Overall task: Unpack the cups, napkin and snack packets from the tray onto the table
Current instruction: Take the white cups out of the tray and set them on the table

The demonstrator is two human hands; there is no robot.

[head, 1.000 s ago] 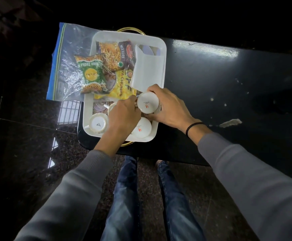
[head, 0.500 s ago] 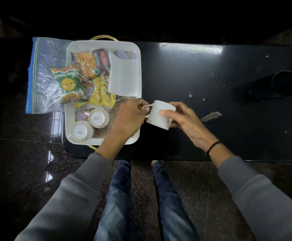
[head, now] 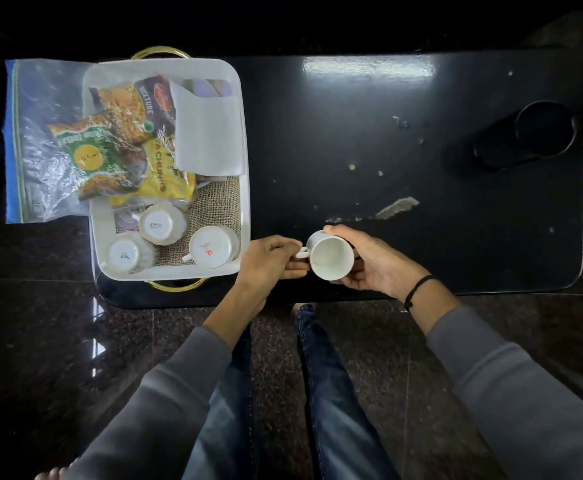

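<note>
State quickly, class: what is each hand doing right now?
Left hand: fingers closed on the handle of the white cup.
Right hand: closed around the same cup's body.

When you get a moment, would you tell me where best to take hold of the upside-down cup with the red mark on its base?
Probably grip the red-marked cup around its side wall from above: it sits base up in the tray, so no rim is open to pinch. Its handle points to the lower left, towards the neighbouring cups, so coming from the right looks freer.
</note>
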